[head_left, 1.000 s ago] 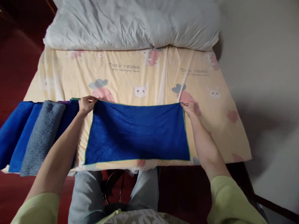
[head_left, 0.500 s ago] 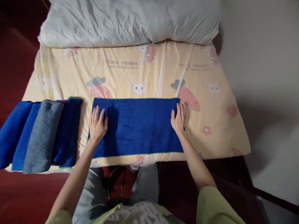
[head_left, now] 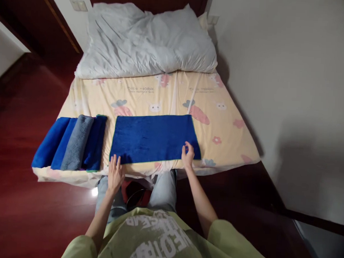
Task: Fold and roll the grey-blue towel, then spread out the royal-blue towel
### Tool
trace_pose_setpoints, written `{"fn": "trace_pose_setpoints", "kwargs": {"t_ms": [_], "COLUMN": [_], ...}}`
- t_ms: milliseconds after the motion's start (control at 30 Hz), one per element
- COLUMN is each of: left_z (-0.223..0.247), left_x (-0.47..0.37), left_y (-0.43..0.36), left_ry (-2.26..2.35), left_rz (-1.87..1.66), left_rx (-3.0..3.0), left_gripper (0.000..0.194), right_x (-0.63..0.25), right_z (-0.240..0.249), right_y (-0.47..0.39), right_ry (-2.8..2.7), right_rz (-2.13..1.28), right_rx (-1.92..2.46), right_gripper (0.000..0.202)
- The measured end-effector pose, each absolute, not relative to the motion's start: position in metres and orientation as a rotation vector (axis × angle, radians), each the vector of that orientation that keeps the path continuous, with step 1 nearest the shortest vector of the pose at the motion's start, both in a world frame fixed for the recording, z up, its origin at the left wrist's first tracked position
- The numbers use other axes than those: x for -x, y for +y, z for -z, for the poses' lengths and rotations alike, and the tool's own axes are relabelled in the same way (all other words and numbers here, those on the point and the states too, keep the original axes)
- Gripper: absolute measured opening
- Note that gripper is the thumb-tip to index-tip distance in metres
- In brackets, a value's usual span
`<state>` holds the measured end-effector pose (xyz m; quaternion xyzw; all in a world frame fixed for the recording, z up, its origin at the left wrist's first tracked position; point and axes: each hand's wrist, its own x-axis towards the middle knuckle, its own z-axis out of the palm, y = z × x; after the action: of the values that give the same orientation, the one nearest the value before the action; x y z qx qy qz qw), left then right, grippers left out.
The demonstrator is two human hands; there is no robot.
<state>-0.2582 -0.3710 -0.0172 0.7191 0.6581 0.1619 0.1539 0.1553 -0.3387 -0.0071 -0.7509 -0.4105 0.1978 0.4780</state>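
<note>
A blue towel (head_left: 154, 137) with thin green edging lies spread flat on the bed, its long side toward me. My left hand (head_left: 115, 174) is at its near left corner, fingers stretched forward, the tips at the edge of the cloth. Over the near right part of the towel is my right hand (head_left: 188, 154), with fingers loosely curved and apart; whether it touches the cloth I cannot tell. Neither hand grips anything. Left of the spread towel lie several folded towels side by side: blue ones (head_left: 52, 142) and a fluffy grey one (head_left: 78, 144).
The bed carries a yellow sheet (head_left: 231, 141) printed with rabbits and carrots. A bulky pale grey quilt or pillow (head_left: 150, 44) lies at its far end, before a dark headboard (head_left: 149, 0). A white wall (head_left: 277, 72) stands to the right, and dark red floor (head_left: 14, 137) shows at left.
Both hands have drawn back toward me, from the towel's sides to its near edge. The head view has tilted up and back, showing more of the room. The towel stays flat.
</note>
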Motion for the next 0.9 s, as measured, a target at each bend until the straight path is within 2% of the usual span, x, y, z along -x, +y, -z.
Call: {"fn": "trace_pose_setpoints", "kwargs": {"t_ms": [67, 167, 267, 400, 567, 900], "left_z": [0.027, 0.043, 0.048, 0.041, 0.036, 0.017], "left_x": [0.249, 0.234, 0.225, 0.22, 0.214, 0.2], "left_y": [-0.421, -0.475, -0.489, -0.473, -0.47, -0.455], "left_ry": [1.732, 1.282, 1.011, 1.1, 1.102, 1.057], "left_rz": [-0.37, -0.017, 0.265, 0.227, 0.159, 0.005], "left_rx": [-2.064, -2.066, -2.053, -2.092, -2.097, -1.999], "left_gripper": [0.068, 0.051, 0.035, 0.039, 0.041, 0.038], "right_x": [-0.108, -0.048, -0.013, 0.003, 0.009, 0.022], "right_z": [0.011, 0.02, 0.023, 0.02, 0.022, 0.024], "right_y": [-0.385, -0.43, -0.44, -0.424, -0.403, -0.384], "right_ry": [-0.756, -0.282, -0.016, 0.028, 0.117, 0.087], "right_rz": [-0.804, -1.197, -1.387, -1.446, -1.417, -1.333], "right_rx": [1.6, 1.366, 1.199, 1.085, 1.108, 1.124], "right_gripper": [0.048, 0.045, 0.031, 0.015, 0.007, 0.019]}}
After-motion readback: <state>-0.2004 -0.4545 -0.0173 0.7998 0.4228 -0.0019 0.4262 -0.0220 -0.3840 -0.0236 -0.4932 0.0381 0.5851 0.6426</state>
